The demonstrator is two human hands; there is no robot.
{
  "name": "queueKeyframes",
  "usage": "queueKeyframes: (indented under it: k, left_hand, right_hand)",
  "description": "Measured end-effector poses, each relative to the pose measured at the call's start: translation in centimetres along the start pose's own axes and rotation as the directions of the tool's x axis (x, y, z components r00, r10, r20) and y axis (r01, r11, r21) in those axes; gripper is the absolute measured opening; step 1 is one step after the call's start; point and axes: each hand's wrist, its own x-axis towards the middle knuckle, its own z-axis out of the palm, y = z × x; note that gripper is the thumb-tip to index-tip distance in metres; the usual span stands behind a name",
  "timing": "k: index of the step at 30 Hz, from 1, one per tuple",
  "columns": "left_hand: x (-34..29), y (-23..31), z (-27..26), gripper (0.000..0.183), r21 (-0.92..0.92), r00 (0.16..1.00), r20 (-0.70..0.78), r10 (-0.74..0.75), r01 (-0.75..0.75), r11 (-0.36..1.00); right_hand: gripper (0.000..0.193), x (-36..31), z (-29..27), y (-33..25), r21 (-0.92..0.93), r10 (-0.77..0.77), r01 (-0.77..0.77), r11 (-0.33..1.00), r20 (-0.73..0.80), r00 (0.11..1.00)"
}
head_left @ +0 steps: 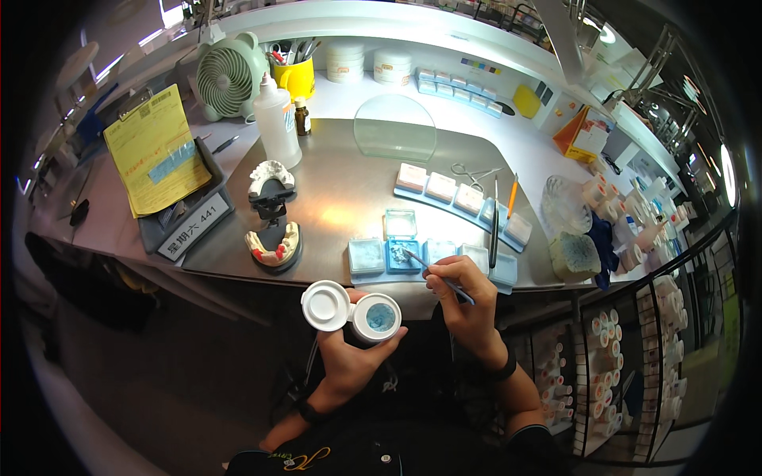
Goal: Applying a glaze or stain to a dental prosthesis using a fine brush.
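Observation:
My left hand [353, 361] is wrapped round a small white jar [360, 323] just in front of the table's near edge. The jar's round flip lid [325, 306] stands open to the left, and pale blue powder [381, 317] shows inside. In my right hand [470, 305] is a slim blue-handled tool [417, 259], pinched like a pen. Its tip reaches into a blue box [403, 266] holding whitish-blue material; whether the tip is a brush or a spatula is too small to tell. That box's clear lid [401, 223] is raised behind it, between lidded boxes in one row.
A dental model on an articulator [272, 250] stands left of the boxes. Behind are a squeeze bottle [277, 123], brown bottle [302, 117] and glass plate [394, 128]. A curved row of boxes [441, 189], scissors-like forceps [474, 174] and a sponge [575, 256] lie right.

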Motion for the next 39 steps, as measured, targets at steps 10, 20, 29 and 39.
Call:
queueKeyframes:
  k: [10,20,29,39]
  left_hand:
    - [0.3,0.4,0.1,0.045,-0.009,0.998,-0.006,-0.060,0.060,0.998]
    - [0.4,0.3,0.5,0.044,0.121,0.990,0.043,0.131,-0.135,0.983]
    - [0.1,0.0,0.8,0.049,0.080,0.999,0.041,-0.022,0.019,0.997]
    - [-0.1,0.5,0.3,0.046,0.115,0.999,-0.004,0.050,-0.049,0.992]
  right_hand:
    - [0.007,-0.2,-1.2,-5.1,0.291,0.319,-0.393,0.872,0.271,0.908]
    - [0.014,-1.0,-0.7,-3.0,0.459,0.493,-0.610,0.646,0.359,0.792]
    - [0.014,-1.0,-1.2,-2.8,0.515,0.532,-0.577,0.634,0.252,0.809]
    - [0.005,-0.4,0.4,0.2,0.026,0.107,-0.105,0.994,-0.067,0.992]
